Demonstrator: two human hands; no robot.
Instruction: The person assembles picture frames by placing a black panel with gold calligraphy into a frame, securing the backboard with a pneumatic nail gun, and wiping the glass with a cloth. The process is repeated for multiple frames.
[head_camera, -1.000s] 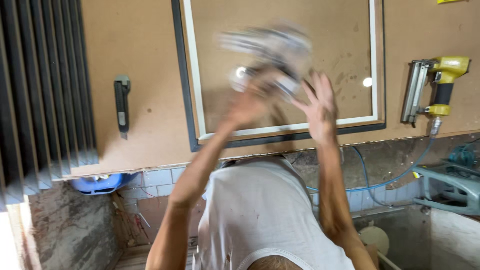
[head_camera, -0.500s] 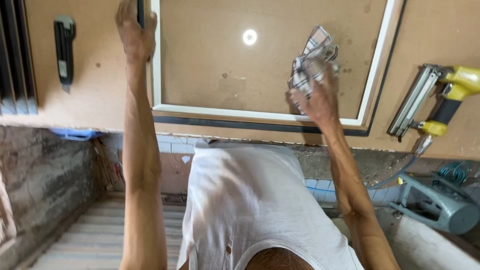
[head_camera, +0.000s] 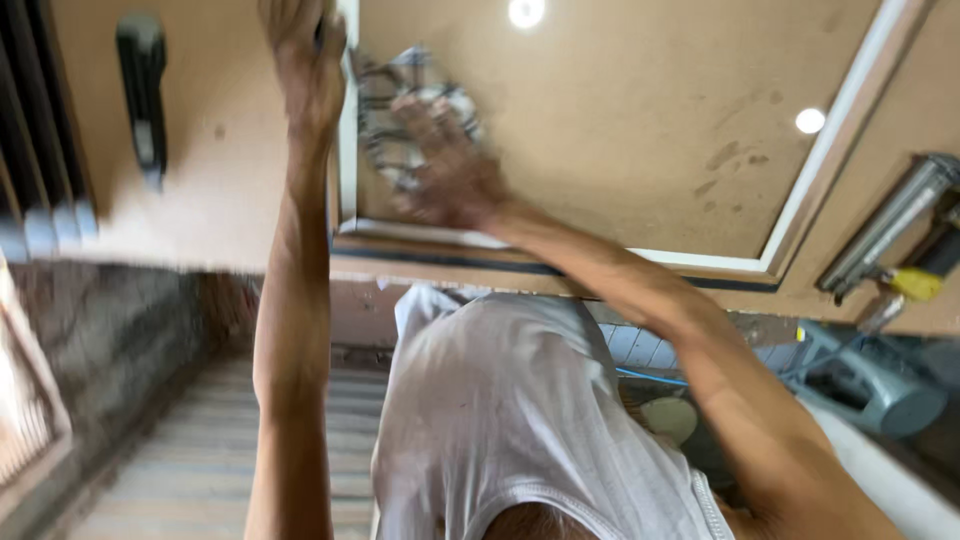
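Overhead, right hand (head_camera: 445, 165) presses a checked cloth (head_camera: 405, 100) on the framed board (head_camera: 620, 130); left hand (head_camera: 300, 45) grips its edge

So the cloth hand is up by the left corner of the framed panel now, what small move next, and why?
Probably sweep the right hand and its checked cloth back to the right across the brown panel. Dark smudges show there near the white trim, away from the cloth. The left hand grips the frame's left edge and could stay to steady it.
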